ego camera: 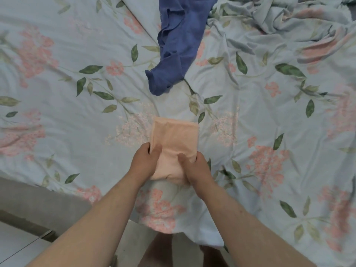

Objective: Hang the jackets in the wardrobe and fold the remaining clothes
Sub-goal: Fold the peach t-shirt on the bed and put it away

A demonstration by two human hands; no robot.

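A peach-coloured garment [174,135], folded into a narrow rectangle, lies on the floral bed sheet [77,74] near the bed's front edge. My left hand [145,162] grips its near left edge, thumb on top and fingers curled under. My right hand [194,168] grips the near right edge the same way. The garment's near end is lifted slightly and bunched between my hands. A blue garment [177,41] lies unfolded and crumpled further back, stretching toward the top of the view.
A rumpled floral duvet [289,22] is heaped at the back right. The bed's grey edge [38,201] and pale floor tiles [17,245] show at the lower left. My legs stand at the bed's front edge.
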